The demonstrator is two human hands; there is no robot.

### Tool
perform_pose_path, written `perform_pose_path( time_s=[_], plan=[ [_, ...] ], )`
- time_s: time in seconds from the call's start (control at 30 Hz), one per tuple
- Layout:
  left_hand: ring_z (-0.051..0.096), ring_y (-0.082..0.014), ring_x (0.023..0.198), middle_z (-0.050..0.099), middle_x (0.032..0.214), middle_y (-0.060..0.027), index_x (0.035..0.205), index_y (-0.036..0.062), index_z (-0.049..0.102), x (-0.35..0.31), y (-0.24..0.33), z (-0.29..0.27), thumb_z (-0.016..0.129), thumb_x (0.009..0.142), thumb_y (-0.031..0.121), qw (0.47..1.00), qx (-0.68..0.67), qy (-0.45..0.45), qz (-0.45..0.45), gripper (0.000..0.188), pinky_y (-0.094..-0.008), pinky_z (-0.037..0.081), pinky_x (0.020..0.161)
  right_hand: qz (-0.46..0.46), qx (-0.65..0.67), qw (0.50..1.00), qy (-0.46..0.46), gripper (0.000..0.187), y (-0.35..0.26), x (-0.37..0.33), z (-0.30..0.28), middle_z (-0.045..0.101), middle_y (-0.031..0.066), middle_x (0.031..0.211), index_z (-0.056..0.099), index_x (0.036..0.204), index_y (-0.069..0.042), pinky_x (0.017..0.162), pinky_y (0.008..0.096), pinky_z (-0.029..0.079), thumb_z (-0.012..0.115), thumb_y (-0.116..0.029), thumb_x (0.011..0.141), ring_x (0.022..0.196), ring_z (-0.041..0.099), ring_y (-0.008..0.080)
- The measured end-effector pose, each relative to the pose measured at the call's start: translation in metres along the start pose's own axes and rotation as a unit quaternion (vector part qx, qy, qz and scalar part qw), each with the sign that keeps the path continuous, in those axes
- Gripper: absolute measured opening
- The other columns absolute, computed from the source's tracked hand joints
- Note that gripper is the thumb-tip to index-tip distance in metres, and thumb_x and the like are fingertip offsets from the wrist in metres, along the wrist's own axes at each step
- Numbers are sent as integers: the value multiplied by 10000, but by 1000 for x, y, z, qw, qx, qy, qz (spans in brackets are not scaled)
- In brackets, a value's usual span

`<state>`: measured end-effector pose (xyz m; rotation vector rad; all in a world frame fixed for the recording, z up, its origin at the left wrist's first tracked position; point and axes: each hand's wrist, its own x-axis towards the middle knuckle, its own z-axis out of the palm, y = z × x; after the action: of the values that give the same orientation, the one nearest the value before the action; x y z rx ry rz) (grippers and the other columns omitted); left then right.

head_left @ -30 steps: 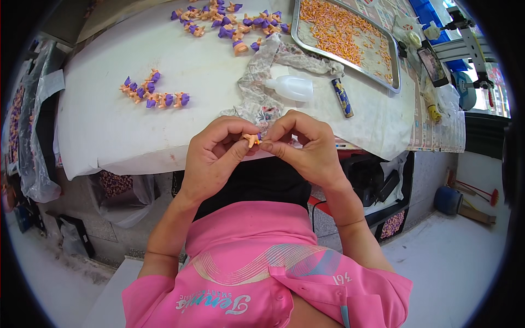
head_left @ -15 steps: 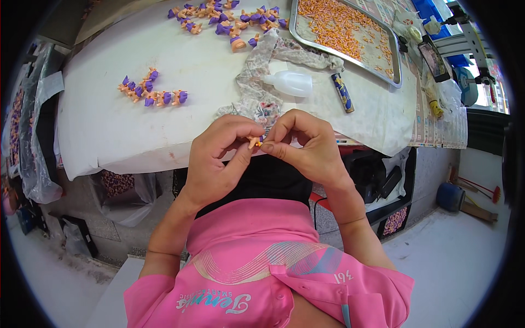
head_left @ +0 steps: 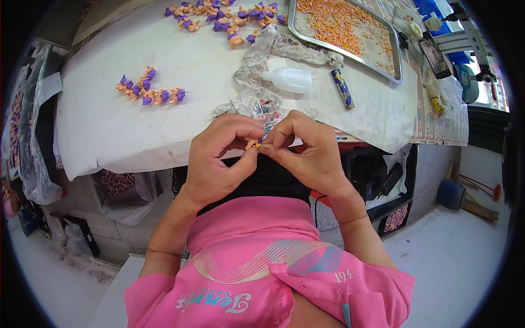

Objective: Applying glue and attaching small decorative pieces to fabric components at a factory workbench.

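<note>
Close to the table's front edge, my left hand (head_left: 219, 156) pinches a small peach and purple doll figure (head_left: 250, 144) between thumb and fingers. My right hand (head_left: 309, 148) meets it from the other side, thumb and forefinger closed on a tiny orange-yellow piece (head_left: 256, 146) that touches the figure. Fingertips cover most of both parts. Just beyond my hands lies a crumpled floral cloth (head_left: 252, 74). Further left on the white table cover rests a cluster of similar purple and peach figures (head_left: 146, 90).
More figures (head_left: 221, 24) lie scattered at the far side. A metal tray (head_left: 358, 53) of small orange pieces stands far right. Nearer are a white squeeze bottle (head_left: 292, 80) and a dark blue patterned tube (head_left: 343, 89). A phone (head_left: 435, 54) is mounted at the right.
Both hands stay almost in place, still together at the figure. The figure appears slightly turned between the fingertips, and the view of the table has shifted a little.
</note>
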<state>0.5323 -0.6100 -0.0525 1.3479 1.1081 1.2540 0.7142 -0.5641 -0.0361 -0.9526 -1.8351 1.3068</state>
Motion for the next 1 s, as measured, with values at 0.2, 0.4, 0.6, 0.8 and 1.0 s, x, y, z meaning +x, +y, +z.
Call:
perform_pose_path(
  time_s=[0.2, 0.4, 0.6, 0.8, 1.0],
  plan=[
    [608, -155, 972, 578, 1106, -124, 1002, -37, 603, 0, -4, -4, 560, 795, -120, 997, -56, -39, -24, 227, -264, 522, 842, -2, -10, 1000, 1, 186, 0, 0, 0, 616, 44, 762, 596, 761, -1, 593, 232, 490, 782, -2, 749, 680, 604, 98],
    [601, -173, 980, 585, 1087, -139, 993, -39, 610, 0, -8, -4, 562, 791, -123, 996, -83, -41, -4, 225, -277, 522, 840, -21, -45, 999, 10, 192, 0, -2, 1, 615, 44, 779, 605, 790, -11, 580, 229, 480, 791, -16, 744, 656, 588, 99],
    [626, -130, 935, 616, 1028, -99, 940, -30, 635, 0, -8, -4, 579, 777, -109, 996, -91, -5, 13, 190, -250, 538, 809, -61, -62, 996, 27, 205, 7, 2, 3, 619, 43, 813, 627, 848, -25, 653, 233, 490, 804, -57, 749, 689, 590, 104],
    [608, -135, 925, 578, 1088, -114, 1027, -44, 598, 0, -7, -6, 577, 801, -104, 976, -213, -27, -42, 235, -258, 520, 826, 19, 19, 1000, -7, 206, 4, 2, -1, 634, 43, 860, 637, 891, -12, 713, 246, 498, 792, -78, 773, 790, 617, 112],
    [565, -103, 882, 552, 1098, -98, 999, -28, 575, 13, -3, -13, 587, 803, -99, 980, -199, -25, -17, 209, -248, 496, 801, -8, 3, 1000, -1, 172, 0, 10, -4, 634, 48, 870, 643, 905, -6, 711, 250, 495, 760, -88, 810, 785, 612, 114]
  ],
)
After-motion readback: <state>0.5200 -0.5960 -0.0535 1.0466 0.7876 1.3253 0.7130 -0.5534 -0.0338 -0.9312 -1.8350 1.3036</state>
